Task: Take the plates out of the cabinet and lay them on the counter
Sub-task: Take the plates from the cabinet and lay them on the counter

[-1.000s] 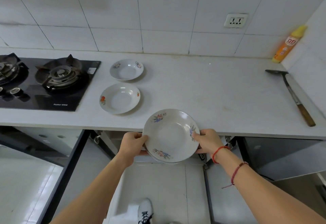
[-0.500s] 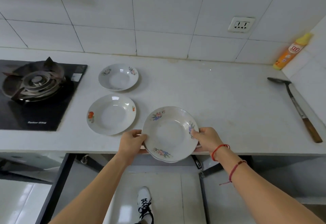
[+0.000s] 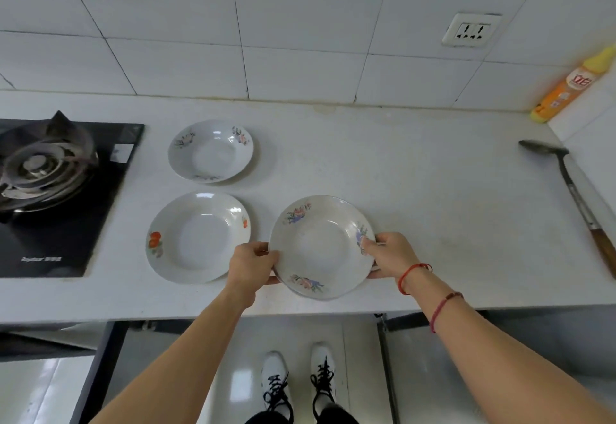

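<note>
I hold a white plate with pink and blue flowers [image 3: 320, 243] over the front of the white counter [image 3: 433, 197]. My left hand [image 3: 251, 262] grips its left rim and my right hand [image 3: 388, 255] grips its right rim. I cannot tell whether the plate touches the counter. A second rim seems to show beneath it. To its left lies a white plate with an orange flower [image 3: 196, 237]. Behind that one lies another floral plate [image 3: 210, 150].
A black gas hob [image 3: 50, 197] fills the counter's left end. A metal spatula with a wooden handle [image 3: 576, 200] lies at the right. An orange and yellow bottle [image 3: 570, 86] leans in the back right corner. Open cabinet doors [image 3: 386, 367] hang below the counter.
Both hands have carried the plate up and forward from below the counter edge to over the counter, beside the orange-flower plate. The view has tilted down.
</note>
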A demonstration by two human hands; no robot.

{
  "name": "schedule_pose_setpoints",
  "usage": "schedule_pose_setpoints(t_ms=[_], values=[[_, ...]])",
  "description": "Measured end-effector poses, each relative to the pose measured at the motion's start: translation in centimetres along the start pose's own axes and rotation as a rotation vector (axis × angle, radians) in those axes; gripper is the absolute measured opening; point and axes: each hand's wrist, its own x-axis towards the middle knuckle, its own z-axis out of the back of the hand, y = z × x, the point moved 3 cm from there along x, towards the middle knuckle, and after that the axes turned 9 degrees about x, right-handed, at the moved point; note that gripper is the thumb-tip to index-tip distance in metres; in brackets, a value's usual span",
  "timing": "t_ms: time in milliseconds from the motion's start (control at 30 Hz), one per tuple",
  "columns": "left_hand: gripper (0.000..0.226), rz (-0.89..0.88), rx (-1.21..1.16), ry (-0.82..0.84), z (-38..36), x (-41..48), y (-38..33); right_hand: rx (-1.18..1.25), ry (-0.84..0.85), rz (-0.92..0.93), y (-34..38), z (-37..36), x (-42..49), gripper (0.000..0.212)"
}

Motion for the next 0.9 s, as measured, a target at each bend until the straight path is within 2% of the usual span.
schedule_pose_setpoints(t_ms=[133, 333, 533, 900], values=[[0.017, 0.019, 0.012, -0.038, -0.6, 0.5, -0.4, -0.026, 0.032, 0.001, 0.6, 0.1, 1.7, 0.025], [0.017, 0.038, 0.020, -0.081, -1.4, 1.4, -1.0, -0.067, 0.048, 0.005, 1.2, 0.2, 4.0, 0.037], [0.017, 0.048, 0.043, -0.108, -1.9, 2.3, -1.0, -0.074, 0.069, -0.013, 1.1, 0.2, 5.4, 0.037], [0.018, 0.042, 0.103, -0.119, -1.7, 2.9, -1.2, -0.054, 0.091, -0.066, 0.7, -0.1, 6.2, 0.018]])
